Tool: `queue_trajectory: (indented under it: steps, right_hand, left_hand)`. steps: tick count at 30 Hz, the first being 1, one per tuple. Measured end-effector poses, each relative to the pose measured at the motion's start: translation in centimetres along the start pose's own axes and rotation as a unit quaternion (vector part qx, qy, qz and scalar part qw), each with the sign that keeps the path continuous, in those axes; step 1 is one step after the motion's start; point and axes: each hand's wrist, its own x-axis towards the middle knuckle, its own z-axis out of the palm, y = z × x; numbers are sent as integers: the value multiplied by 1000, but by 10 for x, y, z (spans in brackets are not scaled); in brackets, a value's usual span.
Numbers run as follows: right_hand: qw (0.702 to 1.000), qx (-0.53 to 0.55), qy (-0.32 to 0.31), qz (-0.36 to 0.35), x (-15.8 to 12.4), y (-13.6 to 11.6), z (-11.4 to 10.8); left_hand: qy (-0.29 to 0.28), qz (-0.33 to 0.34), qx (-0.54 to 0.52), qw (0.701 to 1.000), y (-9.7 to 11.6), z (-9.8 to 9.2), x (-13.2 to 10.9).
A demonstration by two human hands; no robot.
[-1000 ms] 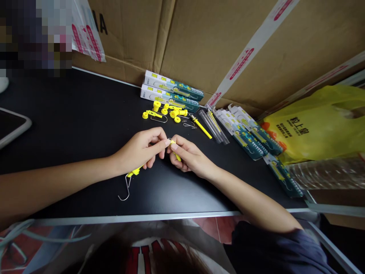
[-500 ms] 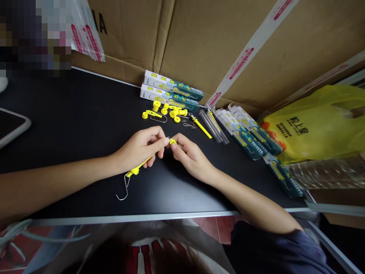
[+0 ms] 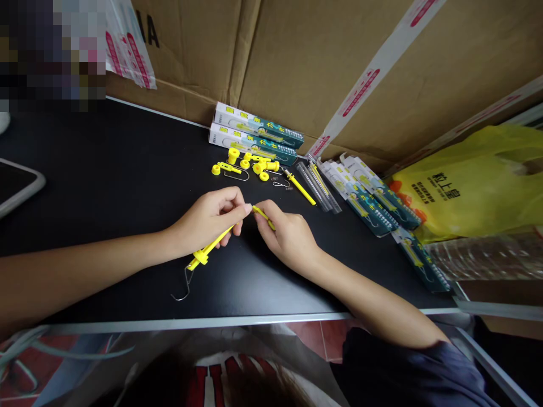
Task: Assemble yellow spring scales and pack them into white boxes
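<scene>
My left hand [image 3: 218, 217] is closed on a yellow plastic rod [image 3: 211, 246] that slants down to the left. A collar sits near the rod's lower end, and a bent metal hook [image 3: 185, 287] hangs from it over the black table. My right hand [image 3: 286, 234] pinches a small yellow plastic piece [image 3: 265, 217] between thumb and forefinger. Its tip comes close to my left fingertips; whether the two parts touch is too small to tell. Behind my hands lie loose yellow caps [image 3: 233, 155], a metal hook [image 3: 237, 176], small springs [image 3: 289, 189] and another yellow rod [image 3: 302, 189].
Clear plastic tubes [image 3: 316, 186] lie right of the loose parts. Printed spring scale boxes [image 3: 254, 141] stand against a large cardboard box [image 3: 297, 62], with more boxes [image 3: 358, 198] at right. A yellow bag [image 3: 475, 181] is at far right, a phone-like device [image 3: 19, 186] at far left.
My right hand has turned slightly, and the small yellow piece now shows longer between its fingers. The rod in my left hand has shifted a little, with more of it visible.
</scene>
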Motion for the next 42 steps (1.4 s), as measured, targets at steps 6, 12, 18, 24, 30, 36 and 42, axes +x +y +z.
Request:
queue_trajectory:
  steps: [6, 12, 18, 24, 30, 36, 42]
  right_hand:
    - [999, -36, 5, -16, 0, 1, 1]
    - [999, 30, -15, 10, 1, -1, -1]
    - [999, 42, -12, 19, 1, -2, -5]
    - [1000, 11, 5, 5, 1, -2, -6]
    - [999, 39, 10, -8, 0, 1, -5]
    - [998, 59, 1, -8, 0, 1, -4]
    - [998, 55, -4, -14, -1, -2, -4]
  left_hand:
    - [-4, -1, 2, 1000, -3, 0, 0]
    - [-18, -8, 13, 1000, -1, -2, 0]
    - [-53, -3, 16, 998, -2, -4, 1]
    - [-39, -24, 18, 999, -3, -5, 2]
    - [-34, -30, 19, 999, 0, -5, 2]
    - [-40, -35, 29, 998, 0, -4, 2]
    - [-42, -31, 33, 998, -3, -5, 3]
